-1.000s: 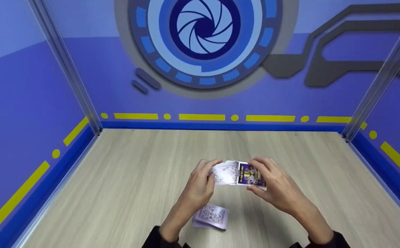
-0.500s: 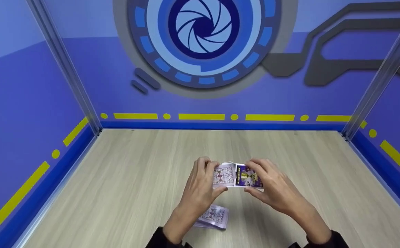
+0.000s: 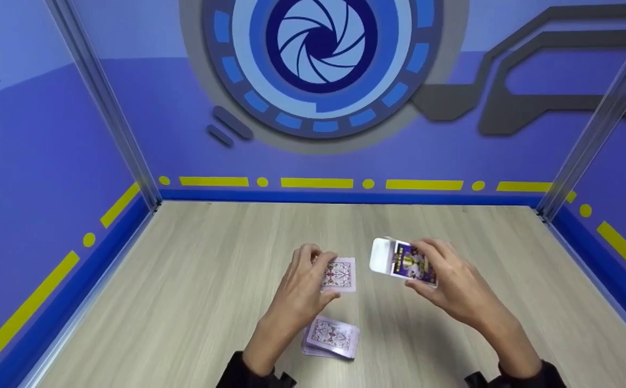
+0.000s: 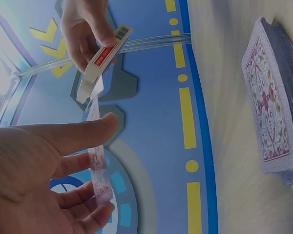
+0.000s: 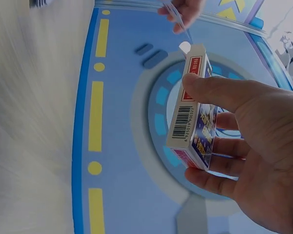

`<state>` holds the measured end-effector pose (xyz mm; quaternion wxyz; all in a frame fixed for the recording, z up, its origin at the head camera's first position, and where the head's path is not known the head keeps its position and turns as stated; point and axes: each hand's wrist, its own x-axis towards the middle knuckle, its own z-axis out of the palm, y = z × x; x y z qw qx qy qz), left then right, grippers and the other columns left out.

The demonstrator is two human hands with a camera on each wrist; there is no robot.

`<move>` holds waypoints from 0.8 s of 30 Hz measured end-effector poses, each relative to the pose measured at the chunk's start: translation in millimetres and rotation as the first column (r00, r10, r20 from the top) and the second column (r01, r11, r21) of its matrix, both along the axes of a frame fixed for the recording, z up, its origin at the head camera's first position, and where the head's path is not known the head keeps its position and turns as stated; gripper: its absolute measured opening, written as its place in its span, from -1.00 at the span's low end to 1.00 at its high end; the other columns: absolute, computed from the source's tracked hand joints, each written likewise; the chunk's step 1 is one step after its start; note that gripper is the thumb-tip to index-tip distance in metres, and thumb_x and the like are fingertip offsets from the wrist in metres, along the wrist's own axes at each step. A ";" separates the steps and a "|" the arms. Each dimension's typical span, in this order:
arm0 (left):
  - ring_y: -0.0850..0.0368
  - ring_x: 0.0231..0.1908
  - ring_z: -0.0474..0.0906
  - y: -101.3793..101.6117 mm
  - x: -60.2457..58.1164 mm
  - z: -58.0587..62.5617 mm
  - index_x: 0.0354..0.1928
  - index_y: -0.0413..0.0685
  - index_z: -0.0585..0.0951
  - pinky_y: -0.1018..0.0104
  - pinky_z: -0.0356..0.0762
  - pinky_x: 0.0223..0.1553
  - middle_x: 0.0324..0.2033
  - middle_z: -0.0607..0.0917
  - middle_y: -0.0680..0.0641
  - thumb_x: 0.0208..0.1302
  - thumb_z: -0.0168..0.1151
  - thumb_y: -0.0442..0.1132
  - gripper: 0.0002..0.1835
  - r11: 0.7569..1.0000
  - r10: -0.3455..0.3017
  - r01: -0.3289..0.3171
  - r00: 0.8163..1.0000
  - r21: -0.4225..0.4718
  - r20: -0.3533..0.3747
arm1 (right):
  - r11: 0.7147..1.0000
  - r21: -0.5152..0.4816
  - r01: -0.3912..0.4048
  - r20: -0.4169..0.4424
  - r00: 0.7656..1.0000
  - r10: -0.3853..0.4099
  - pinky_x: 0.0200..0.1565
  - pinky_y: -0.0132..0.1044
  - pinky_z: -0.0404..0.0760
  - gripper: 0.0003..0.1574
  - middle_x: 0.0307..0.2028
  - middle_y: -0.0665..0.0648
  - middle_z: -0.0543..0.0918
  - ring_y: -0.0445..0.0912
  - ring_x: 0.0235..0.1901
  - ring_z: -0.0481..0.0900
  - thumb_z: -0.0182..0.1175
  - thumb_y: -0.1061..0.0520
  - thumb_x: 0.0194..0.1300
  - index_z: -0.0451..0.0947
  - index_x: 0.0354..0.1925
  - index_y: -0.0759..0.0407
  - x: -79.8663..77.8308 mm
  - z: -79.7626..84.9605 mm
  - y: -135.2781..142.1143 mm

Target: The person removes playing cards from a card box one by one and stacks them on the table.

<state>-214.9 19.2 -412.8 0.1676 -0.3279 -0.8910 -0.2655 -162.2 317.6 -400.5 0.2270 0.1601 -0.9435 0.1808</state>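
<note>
Between thumb and fingers, my left hand [image 3: 301, 285] holds a thin bunch of playing cards [image 3: 340, 274], patterned backs up, above the table. In the left wrist view these cards [image 4: 98, 165] appear nearly edge-on. My right hand [image 3: 456, 283] grips a purple and white card box [image 3: 412, 263] by its long edges, its white flap [image 3: 381, 255] standing out toward the left hand. The right wrist view shows the thumb on the box's side [image 5: 182, 122], above a barcode. A stack of playing cards [image 3: 333, 337] lies on the table close to my left wrist, slightly fanned.
The wood-grain table [image 3: 210, 280] is enclosed by blue panels [image 3: 313, 161] at the back and sides. Metal posts [image 3: 113, 113] stand at the back corners. Dark sleeves [image 3: 248, 372] cover the forearms near the front edge.
Earlier the cards and the box's opening were together. My hands have now parted: the left moved slightly left with the cards, the right moved right with the box, which is now tilted.
</note>
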 end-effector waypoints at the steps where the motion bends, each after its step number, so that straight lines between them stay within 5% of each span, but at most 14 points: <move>1: -0.02 0.11 0.41 -0.8 0.0 0.7 0.22 -0.13 0.58 0.07 0.53 0.11 0.09 0.45 -0.15 -0.03 0.69 -0.21 -0.27 1.000 -0.001 0.002 1.000 -0.013 0.006 | 1.000 -0.005 0.008 0.003 1.000 -0.008 -0.24 -0.10 0.62 -0.12 0.18 0.22 0.54 -0.01 -0.08 0.56 0.62 0.07 0.09 0.47 0.32 0.21 0.4 1.4 3.0; 8: -0.01 0.15 0.38 -3.5 3.6 2.9 0.25 -0.16 0.57 0.08 0.49 0.16 0.12 0.45 -0.13 0.02 0.65 -0.26 -0.29 0.990 -0.011 0.025 0.995 -0.141 0.102 | 0.999 -0.018 0.040 -0.005 0.999 -0.040 -0.31 -0.12 0.62 -0.12 0.17 0.25 0.53 0.00 -0.15 0.57 0.61 0.12 0.09 0.46 0.31 0.23 2.6 6.5 17.0; 14: 0.03 0.14 0.38 0.5 9.5 -1.3 0.29 -0.12 0.57 0.10 0.48 0.21 0.09 0.47 -0.08 0.07 0.58 -0.32 -0.31 0.967 -0.020 0.080 0.970 -0.242 0.241 | 0.999 -0.023 0.047 0.010 0.999 -0.047 -0.28 -0.08 0.63 -0.12 0.18 0.26 0.53 0.02 -0.12 0.58 0.61 0.11 0.10 0.46 0.32 0.23 2.9 7.1 18.0; 24: 0.13 -0.10 0.34 12.4 20.6 -13.6 0.14 0.02 0.66 0.21 0.51 -0.05 -0.15 0.42 0.02 -0.15 0.55 -0.48 -0.32 0.925 -0.021 0.146 0.942 -0.351 0.334 | 0.998 -0.024 0.062 0.030 0.998 -0.061 -0.26 -0.08 0.62 -0.11 0.19 0.26 0.52 0.02 -0.11 0.57 0.60 0.09 0.11 0.45 0.33 0.22 3.8 7.6 17.9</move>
